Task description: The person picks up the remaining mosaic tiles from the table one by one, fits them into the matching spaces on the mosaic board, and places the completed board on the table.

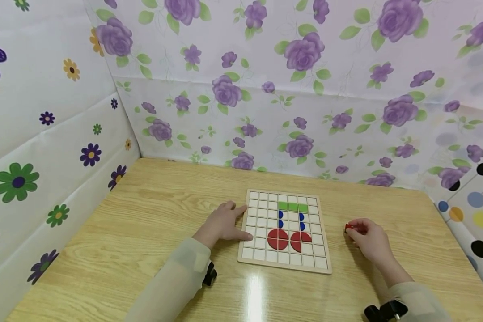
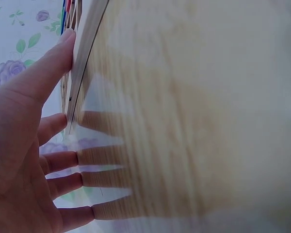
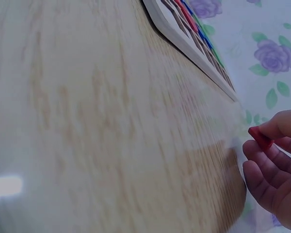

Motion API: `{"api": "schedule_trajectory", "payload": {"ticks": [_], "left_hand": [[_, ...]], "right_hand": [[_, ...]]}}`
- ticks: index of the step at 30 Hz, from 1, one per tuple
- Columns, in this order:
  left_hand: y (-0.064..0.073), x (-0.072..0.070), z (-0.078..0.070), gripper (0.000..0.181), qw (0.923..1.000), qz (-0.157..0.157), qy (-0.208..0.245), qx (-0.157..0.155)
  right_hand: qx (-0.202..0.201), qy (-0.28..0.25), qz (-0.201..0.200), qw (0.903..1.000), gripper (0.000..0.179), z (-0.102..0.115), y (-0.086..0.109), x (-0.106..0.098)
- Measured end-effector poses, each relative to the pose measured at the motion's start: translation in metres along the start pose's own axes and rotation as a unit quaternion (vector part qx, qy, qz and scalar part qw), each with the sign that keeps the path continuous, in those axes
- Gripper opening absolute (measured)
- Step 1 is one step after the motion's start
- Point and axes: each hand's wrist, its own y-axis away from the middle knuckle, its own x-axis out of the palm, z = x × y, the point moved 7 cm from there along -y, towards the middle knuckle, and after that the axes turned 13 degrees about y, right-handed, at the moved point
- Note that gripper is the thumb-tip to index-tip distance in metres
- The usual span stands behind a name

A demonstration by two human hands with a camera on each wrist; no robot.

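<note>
My left hand point(image 1: 224, 222) is at the left edge of a wooden grid board point(image 1: 283, 265). Its fingers are spread; the thumb lies over the rim, and the index fingertip touches the side. Set in the cells are green squares point(image 1: 293, 207), blue half-round pieces point(image 1: 280, 219), a full red circle of quarter pieces point(image 1: 277, 239) and a second red circle point(image 1: 300, 240) whose lower right cell shows white. To the right of the board, my right hand point(image 1: 372, 241) pinches a small red piece point(image 3: 262, 138) between thumb and fingers, just above the table; the fingers partly hide its shape.
The board lies flat on a wood-grain table point(image 1: 173, 192). Flower-patterned cloth point(image 1: 209, 120) hangs behind it and at the left, with dotted cloth point(image 1: 482, 219) at the right. Each wrist carries a black device point(image 1: 210, 273).
</note>
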Motion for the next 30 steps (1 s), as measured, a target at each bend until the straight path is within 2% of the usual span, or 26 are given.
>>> {"api": "schedule_trajectory", "payload": {"ticks": [16, 30], "left_hand": [[0.002, 0.001, -0.001, 0.094, 1.0000, 0.001, 0.006, -0.002], [0.000, 0.004, 0.003, 0.095, 0.9999, -0.005, 0.007, -0.008]], "right_hand": [[-0.010, -0.011, 0.005, 0.9999, 0.029, 0.006, 0.005, 0.000], [-0.003, -0.059, 0.028, 0.9979, 0.032, 0.012, 0.008, 0.007]]}}
